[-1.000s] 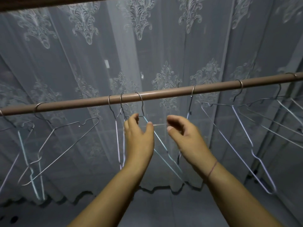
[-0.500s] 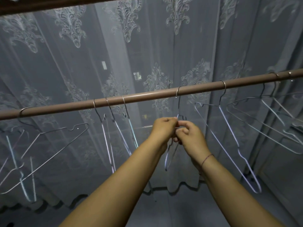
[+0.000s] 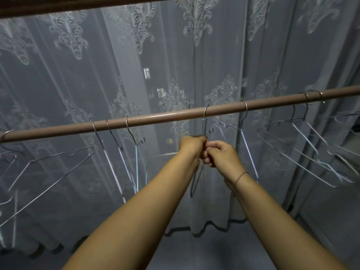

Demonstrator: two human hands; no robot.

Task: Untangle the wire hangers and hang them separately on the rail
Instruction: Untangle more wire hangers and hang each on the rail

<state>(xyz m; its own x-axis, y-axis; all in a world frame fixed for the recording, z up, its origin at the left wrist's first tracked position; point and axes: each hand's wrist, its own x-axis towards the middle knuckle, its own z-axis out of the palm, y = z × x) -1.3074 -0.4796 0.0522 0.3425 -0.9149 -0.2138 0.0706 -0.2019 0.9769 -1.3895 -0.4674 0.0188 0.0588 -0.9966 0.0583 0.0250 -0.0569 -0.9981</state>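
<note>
A brown rail (image 3: pixel 167 116) runs across the view with several wire hangers hooked on it. One thin wire hanger (image 3: pixel 205 121) hangs at the middle, its hook over the rail. My left hand (image 3: pixel 191 144) and my right hand (image 3: pixel 219 154) meet just below that hook, fingers curled round the hanger's neck and shoulder wires. Three hangers (image 3: pixel 116 147) hang close together left of my hands. Another hanger (image 3: pixel 245 137) hangs just right of my hands.
A sheer patterned curtain (image 3: pixel 175 55) hangs behind the rail. More hangers (image 3: pixel 311 149) crowd the rail's right end, and a wide hanger (image 3: pixel 48 168) with others beside it hangs at the far left. A dark beam (image 3: pixel 78 4) crosses the top.
My hands moved right from the group of three hangers, closed together on the middle hanger's neck, and have stayed there. The view shifted rightward.
</note>
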